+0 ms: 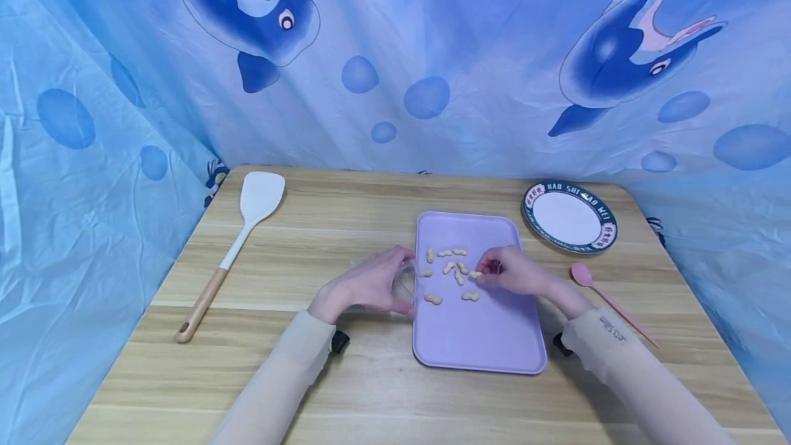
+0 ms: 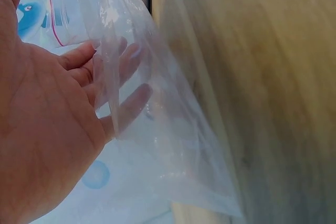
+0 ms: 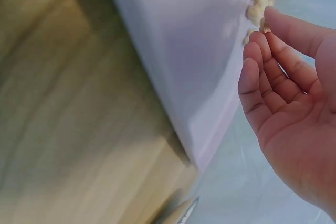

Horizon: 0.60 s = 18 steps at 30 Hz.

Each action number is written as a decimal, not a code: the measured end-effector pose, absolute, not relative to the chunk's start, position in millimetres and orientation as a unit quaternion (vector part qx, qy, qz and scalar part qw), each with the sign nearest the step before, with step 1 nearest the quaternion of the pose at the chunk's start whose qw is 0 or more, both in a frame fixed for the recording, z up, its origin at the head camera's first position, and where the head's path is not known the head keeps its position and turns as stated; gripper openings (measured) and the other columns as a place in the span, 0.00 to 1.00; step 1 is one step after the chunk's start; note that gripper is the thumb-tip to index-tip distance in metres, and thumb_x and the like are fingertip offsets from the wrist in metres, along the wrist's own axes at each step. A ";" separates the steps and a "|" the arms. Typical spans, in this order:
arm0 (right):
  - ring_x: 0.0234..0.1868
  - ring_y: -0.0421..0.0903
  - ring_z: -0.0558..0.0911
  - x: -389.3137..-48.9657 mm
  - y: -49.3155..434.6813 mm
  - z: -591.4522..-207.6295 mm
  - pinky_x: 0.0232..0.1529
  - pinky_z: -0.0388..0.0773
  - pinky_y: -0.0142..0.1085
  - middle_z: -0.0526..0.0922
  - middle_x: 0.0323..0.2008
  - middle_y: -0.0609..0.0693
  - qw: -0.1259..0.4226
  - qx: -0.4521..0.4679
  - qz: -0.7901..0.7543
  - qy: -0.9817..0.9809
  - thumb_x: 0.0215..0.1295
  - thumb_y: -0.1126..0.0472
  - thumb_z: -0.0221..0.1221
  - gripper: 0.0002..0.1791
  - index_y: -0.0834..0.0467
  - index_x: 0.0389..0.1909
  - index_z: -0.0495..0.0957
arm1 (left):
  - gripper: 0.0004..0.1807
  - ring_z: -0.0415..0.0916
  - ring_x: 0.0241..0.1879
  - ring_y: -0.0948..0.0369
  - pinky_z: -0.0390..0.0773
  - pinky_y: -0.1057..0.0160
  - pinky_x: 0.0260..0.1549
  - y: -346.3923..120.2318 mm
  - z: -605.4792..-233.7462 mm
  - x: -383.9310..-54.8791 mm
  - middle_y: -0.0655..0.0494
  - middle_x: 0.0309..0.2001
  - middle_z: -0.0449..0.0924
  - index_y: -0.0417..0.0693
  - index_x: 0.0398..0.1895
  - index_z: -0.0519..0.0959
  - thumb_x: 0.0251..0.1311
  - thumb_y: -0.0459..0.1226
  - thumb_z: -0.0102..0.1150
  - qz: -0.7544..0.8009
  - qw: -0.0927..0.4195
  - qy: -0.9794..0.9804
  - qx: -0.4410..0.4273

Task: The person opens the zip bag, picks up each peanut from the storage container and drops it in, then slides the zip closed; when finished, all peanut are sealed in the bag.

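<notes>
At the left rim of a lilac tray [image 1: 478, 338], my left hand [image 1: 373, 283] holds a clear plastic zip bag [image 2: 173, 145] with a red seal line. Some of its fingers [image 2: 134, 103] show through the plastic; in the head view the bag is barely visible. My right hand [image 1: 514, 271] is over the tray and pinches a peanut [image 1: 474, 275] between thumb and fingertips, partly hidden by the fingers in the right wrist view. Several unshelled peanuts [image 1: 433, 299] lie loose on the tray's middle and left part.
A white spatula [image 1: 261, 194] with a wooden handle lies on the left of the wooden table [image 1: 346, 397]. Right of the tray are a white plate [image 1: 565, 218] with a dark patterned rim and a pink spoon [image 1: 581, 274]. A blue dolphin-print curtain [image 1: 395, 33] hangs behind.
</notes>
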State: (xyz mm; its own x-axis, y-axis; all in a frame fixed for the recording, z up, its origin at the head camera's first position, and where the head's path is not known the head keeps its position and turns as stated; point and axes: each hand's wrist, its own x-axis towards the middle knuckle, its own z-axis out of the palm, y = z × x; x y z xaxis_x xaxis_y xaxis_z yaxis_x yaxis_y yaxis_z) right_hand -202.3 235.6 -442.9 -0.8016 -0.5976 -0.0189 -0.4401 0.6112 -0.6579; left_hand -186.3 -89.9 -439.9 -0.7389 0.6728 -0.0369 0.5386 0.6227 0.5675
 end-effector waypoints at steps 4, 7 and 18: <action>0.27 0.41 0.75 -203.1 232.1 -434.1 0.29 0.74 0.31 0.79 0.26 0.44 0.110 -0.295 -0.334 0.888 0.59 0.69 0.67 0.03 0.61 0.32 0.83 | 0.56 0.67 0.64 0.57 0.63 0.54 0.67 -91.0 -440.9 -186.3 0.54 0.64 0.70 0.43 0.71 0.63 0.40 0.57 0.79 0.268 0.123 0.893 0.341; 0.27 0.41 0.74 -203.8 228.7 -428.0 0.29 0.74 0.31 0.78 0.25 0.43 0.101 -0.295 -0.329 0.892 0.59 0.69 0.67 0.02 0.61 0.32 0.83 | 0.56 0.67 0.64 0.57 0.64 0.54 0.66 -91.6 -441.3 -186.6 0.54 0.64 0.70 0.43 0.71 0.63 0.40 0.57 0.79 0.268 0.123 0.893 0.340; 0.26 0.38 0.74 -201.9 203.2 -412.5 0.27 0.74 0.30 0.78 0.24 0.41 0.067 -0.327 -0.326 0.885 0.59 0.68 0.67 0.02 0.60 0.32 0.83 | 0.56 0.68 0.63 0.57 0.65 0.55 0.65 -89.6 -439.7 -186.0 0.54 0.63 0.71 0.43 0.70 0.64 0.39 0.57 0.79 0.255 0.118 0.896 0.343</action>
